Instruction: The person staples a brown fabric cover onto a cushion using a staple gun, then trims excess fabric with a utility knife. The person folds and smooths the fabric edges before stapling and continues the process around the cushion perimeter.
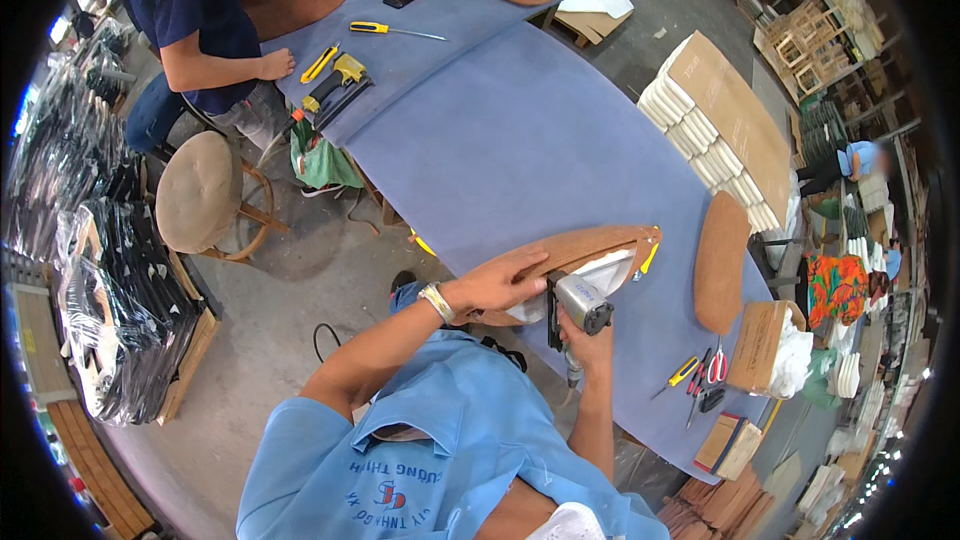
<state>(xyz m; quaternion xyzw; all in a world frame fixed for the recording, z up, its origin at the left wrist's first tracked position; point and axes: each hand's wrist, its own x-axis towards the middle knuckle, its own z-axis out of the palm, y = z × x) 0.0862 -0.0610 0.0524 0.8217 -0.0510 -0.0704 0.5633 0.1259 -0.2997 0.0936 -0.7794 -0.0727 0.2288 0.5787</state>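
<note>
A curved brown upholstered panel (585,243) lies at the near edge of the blue-covered table, its white underside (608,270) partly showing. My left hand (500,283) rests on the panel with fingers stretched out along its brown cover. In my right hand (588,342) is a grey and black pneumatic staple gun (580,300), my fingers wrapped round its grip. The gun's nose is close to the panel's white underside; whether it touches cannot be made out. A yellow-handled tool (648,258) lies partly hidden beside the panel's right end.
Right of the panel lies another brown pad (722,262). Nearby are a yellow screwdriver (684,371), red-handled scissors (717,365) and a cardboard box (758,348). A co-worker (205,30) sits far left, near a yellow staple gun (340,82). A round stool (200,192) stands left.
</note>
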